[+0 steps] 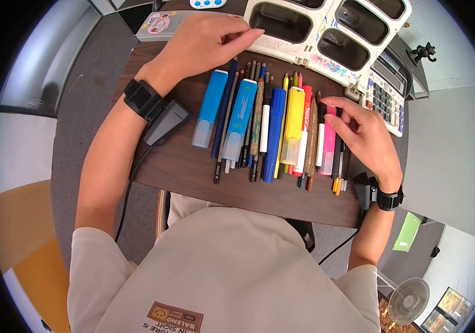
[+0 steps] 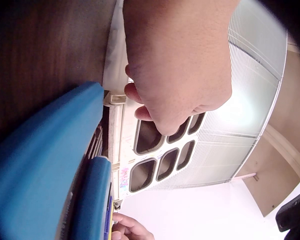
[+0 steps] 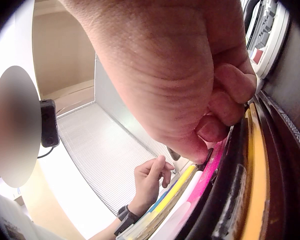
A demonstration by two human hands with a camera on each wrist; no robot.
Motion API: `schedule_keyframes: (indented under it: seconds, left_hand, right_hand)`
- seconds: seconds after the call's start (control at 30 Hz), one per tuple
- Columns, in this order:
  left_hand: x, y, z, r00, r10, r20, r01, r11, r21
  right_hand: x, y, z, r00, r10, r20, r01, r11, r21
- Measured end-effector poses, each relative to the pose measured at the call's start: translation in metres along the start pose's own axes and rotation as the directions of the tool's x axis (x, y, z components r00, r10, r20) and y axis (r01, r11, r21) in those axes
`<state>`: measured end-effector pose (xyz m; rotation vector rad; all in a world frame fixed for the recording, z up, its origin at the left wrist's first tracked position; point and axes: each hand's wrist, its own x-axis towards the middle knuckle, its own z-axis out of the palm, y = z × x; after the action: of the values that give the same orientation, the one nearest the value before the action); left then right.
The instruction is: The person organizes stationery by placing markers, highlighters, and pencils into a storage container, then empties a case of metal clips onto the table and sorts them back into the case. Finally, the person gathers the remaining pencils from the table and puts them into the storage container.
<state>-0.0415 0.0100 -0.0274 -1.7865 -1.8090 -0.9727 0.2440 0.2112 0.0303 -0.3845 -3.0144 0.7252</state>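
The left hand point(image 1: 207, 41) is held over the table's far left, its fingers loosely curled and nothing visible in them. Its fingertips point toward a white organizer point(image 1: 305, 49) with dark compartments. The right hand point(image 1: 362, 125) is at the right end of a row of pens, its thumb and index finger pinching the black cap of a white marker point(image 1: 319, 150). A pink highlighter point(image 1: 328, 147) lies beside that marker, under the thumb. Along the row are a yellow highlighter point(image 1: 294, 114), a blue marker point(image 1: 273, 130), two blue highlighters point(image 1: 240, 119) and several pencils point(image 1: 216, 169).
A calculator point(image 1: 383, 102) lies right of the organizer. At the back left is a grey box point(image 1: 147, 33) with stickers. Wrist cameras trail black cables point(image 1: 128, 194) off the brown table point(image 1: 187, 177). A fan point(image 1: 408, 299) stands off at the lower right.
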Motion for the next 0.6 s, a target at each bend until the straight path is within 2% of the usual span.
schedule_keyframes:
  seconds: [0.6]
  left_hand:
    - [-0.0001, -0.0001, 0.0006, 1.0, 0.011, -0.005, -0.011, 1.0, -0.003]
  right_hand:
    - [-0.0002, 0.0012, 0.001, 1.0, -0.028, -0.012, 0.029, 1.0, 0.008]
